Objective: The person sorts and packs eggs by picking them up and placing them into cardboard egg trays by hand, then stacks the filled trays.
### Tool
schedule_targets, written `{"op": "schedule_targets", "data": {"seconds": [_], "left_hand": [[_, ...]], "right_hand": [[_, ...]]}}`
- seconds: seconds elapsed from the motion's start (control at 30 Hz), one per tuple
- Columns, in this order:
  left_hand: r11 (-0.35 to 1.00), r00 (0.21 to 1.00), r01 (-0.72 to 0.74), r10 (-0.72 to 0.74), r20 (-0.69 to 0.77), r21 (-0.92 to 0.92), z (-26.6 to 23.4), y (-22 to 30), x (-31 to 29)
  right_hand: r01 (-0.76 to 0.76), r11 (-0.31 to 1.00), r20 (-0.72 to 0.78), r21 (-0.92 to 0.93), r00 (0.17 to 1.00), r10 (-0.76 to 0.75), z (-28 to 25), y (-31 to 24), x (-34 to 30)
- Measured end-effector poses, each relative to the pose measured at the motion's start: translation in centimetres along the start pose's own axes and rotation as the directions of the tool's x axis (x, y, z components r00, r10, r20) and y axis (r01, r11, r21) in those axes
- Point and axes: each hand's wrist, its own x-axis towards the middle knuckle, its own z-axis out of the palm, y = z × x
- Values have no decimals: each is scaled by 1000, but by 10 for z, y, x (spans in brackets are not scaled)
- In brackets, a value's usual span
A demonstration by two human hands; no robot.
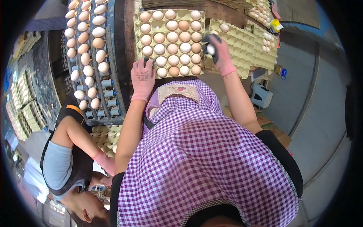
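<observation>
Head view, looking down over a purple checked apron (pixel 204 159). Both hands wore pink gloves.

The left hand (pixel 142 77) lay flat, fingers spread narrow, at the near-left edge of a full egg tray (pixel 137 30). It held nothing; its fingertips touched or nearly touched the tray rim by the bottom row, cannot tell which.

The right hand (pixel 218 53) was raised over the gap between the full tray and a second, mostly empty tray (pixel 242 49) to its right. It was closed around one white egg (pixel 211 49), with the dark fingertips of the glove wrapping it. The egg sat just beside the right edge of the full tray, level with its third row.

The full tray held mixed white and brown eggs in rows, nearly every cup filled. The mostly empty tray carried one egg (pixel 224 27) near its far-left corner and a small cluster of white eggs (pixel 267 42) at its right side. Both trays rested on a brownish surface (pixel 227 13).

To the left, a roller conveyor (pixel 107 92) carried lines of eggs; its near rollers were bare.

A co-worker's arm (pixel 72 130) with a pink-gloved hand (pixel 107 162) reached in at lower left, over a stack of empty trays (pixel 102 136). A white container (pixel 261 95) stood at right, below the trays.
</observation>
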Motion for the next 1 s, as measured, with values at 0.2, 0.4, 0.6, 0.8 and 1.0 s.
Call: {"op": "schedule_targets", "data": {"seconds": [0.2,0.4,0.6,0.8,1.0], "left_hand": [[995,997,41,-35,66,-86,-6,-10,0],[972,996,52,-35,78,-228,-4,-25,-2],[876,978,210,-184,103,-434,-8,-32,-13],[150,860,346,-445,250,-926,-19,-49,-21],[183,912,300,-342,225,-936,-50,-43,-15]], "right_hand": [[317,-69,325,-946,919,-222,46,20,-21],[343,-1,327,-939,895,-302,54,12,-26],[421,-129,439,-898,882,-172,48,58,-87],[468,-277,526,-839,828,-194,58,73,-87],[366,-55,370,-929,923,-106,46,54,-88]]}}
